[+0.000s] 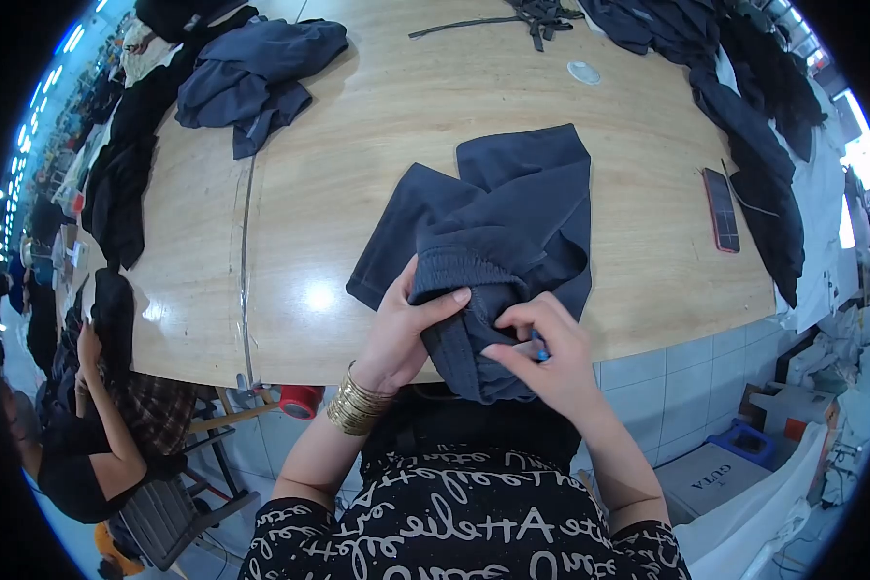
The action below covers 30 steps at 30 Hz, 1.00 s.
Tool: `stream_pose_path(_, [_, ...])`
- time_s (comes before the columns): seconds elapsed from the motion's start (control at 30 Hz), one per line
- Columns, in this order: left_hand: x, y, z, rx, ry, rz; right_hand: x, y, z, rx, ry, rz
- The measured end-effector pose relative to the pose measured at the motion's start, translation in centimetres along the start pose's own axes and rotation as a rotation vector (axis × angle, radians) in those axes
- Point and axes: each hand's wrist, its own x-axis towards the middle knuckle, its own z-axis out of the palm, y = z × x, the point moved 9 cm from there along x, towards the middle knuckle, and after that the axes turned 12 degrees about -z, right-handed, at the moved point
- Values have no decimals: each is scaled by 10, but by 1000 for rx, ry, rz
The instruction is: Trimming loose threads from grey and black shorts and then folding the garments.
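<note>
A pair of dark blue-grey shorts with a gathered elastic waistband lies on the table, its legs spread away from me and its waist drawn over the near edge. My left hand is closed on the waistband, thumb on top, holding the waist opening turned toward me. At the right side of the opening, my right hand pinches the fabric between thumb and fingers. A small blue object pokes out from within that hand; its kind is mostly hidden.
A crumpled dark garment lies far left, dark straps at the back. A round pale disc and a phone rest on the right. Dark garments line the right edge. Another person sits at left, handling dark cloth.
</note>
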Motion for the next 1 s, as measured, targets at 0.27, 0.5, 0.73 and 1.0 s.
stream_pose_path(0.27, [-1,-2,3,244,23,-9,-14,-24,14,-491,39,-441])
stream_pose_path(0.5, [-2,-7,1,96,44,20,-4,-20,-1,-304,-32,-122])
stream_pose_path(0.73, [-3,-11,7,53,7,61,-13,-21,-22,-508,36,-64])
stream_pose_path(1.0, [-6,-7,12,98,-8,115,-10,-34,-20,-712,21,-180])
